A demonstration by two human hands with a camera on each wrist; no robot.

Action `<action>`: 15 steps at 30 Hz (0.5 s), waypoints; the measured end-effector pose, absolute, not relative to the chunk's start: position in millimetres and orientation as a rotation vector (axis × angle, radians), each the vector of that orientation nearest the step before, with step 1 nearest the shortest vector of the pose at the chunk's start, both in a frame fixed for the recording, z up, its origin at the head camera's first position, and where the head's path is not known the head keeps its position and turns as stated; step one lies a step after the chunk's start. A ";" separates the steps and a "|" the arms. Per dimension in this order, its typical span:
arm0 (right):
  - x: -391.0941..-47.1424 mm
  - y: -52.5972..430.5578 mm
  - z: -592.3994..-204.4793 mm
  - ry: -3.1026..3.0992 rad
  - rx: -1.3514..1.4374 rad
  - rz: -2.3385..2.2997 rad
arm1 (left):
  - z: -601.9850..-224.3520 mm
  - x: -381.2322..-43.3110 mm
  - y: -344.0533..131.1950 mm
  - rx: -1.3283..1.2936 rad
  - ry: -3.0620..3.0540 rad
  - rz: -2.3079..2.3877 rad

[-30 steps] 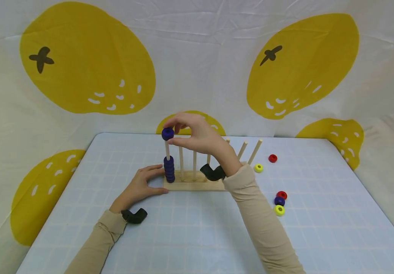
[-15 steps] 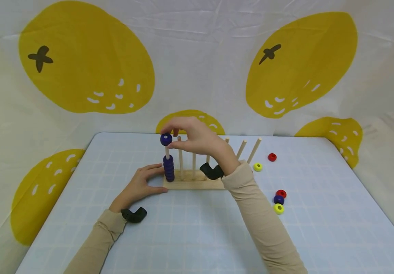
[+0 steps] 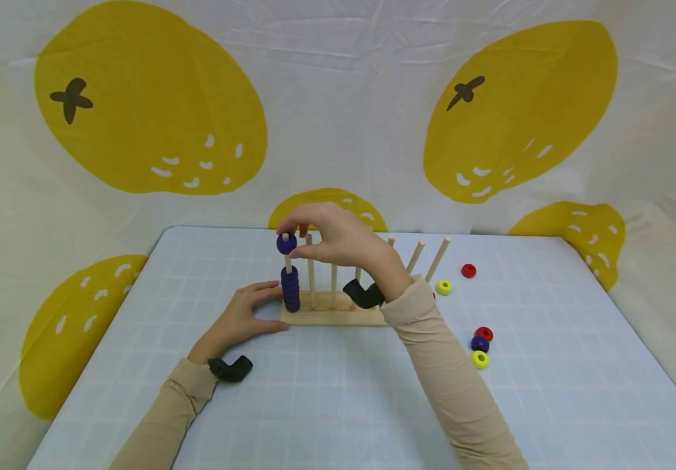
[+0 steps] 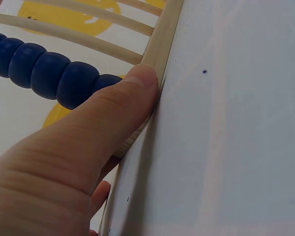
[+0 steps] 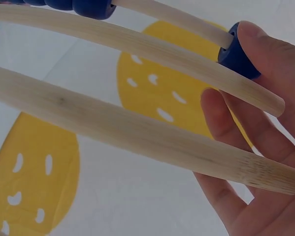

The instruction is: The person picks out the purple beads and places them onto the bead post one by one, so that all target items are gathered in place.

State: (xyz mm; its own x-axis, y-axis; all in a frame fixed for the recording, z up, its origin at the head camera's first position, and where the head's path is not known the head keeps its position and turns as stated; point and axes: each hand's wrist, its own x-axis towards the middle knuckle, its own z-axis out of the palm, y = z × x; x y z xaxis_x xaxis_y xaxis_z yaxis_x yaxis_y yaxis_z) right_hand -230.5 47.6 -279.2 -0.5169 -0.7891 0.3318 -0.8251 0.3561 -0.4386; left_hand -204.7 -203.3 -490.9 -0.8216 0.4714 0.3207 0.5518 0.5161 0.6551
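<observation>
A wooden peg stand (image 3: 338, 318) with a row of upright pegs sits on the table. Its leftmost peg carries a stack of blue beads (image 3: 290, 290). Near the top of that same peg, my right hand (image 3: 344, 235) pinches another blue bead (image 3: 286, 245) between thumb and fingers. The peg's tip shows through this bead's hole, and bare peg separates it from the stack. My left hand (image 3: 244, 316) grips the stand's left end. In the left wrist view, the thumb (image 4: 132, 91) presses the base's front edge, with fingertips partly visible behind.
Right of the stand lie a red bead (image 3: 468, 270) and a yellow bead (image 3: 444, 287). Closer to me, a red bead (image 3: 483, 333), a blue bead (image 3: 480, 344) and a yellow bead (image 3: 479, 360) sit together. My right forearm hides the stand's right end. A lemon-patterned cloth hangs behind the table.
My right hand has lowered slightly, bringing the blue bead from above the leftmost peg down onto its tip. My left hand has stayed at the stand's end.
</observation>
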 end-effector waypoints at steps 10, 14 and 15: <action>-230.6 49.2 -279.7 -2.506 1.528 0.911 | -490.7 -204.2 -202.4 -0.876 -2.673 -1.175; -231.5 49.5 -280.7 -2.481 1.539 0.937 | -490.0 -203.4 -202.4 -0.857 -2.694 -1.171; -231.8 49.4 -281.0 -2.475 1.542 0.942 | -489.9 -203.1 -202.6 -0.853 -2.696 -1.171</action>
State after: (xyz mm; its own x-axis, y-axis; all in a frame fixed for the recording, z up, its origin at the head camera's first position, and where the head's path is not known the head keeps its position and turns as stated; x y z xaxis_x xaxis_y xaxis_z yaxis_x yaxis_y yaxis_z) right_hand -231.8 49.4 -281.0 -0.4915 -0.7876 0.3716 -0.8353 0.3056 -0.4571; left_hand -203.1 -202.6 -489.9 -0.8416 0.4594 0.2841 0.5212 0.5526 0.6504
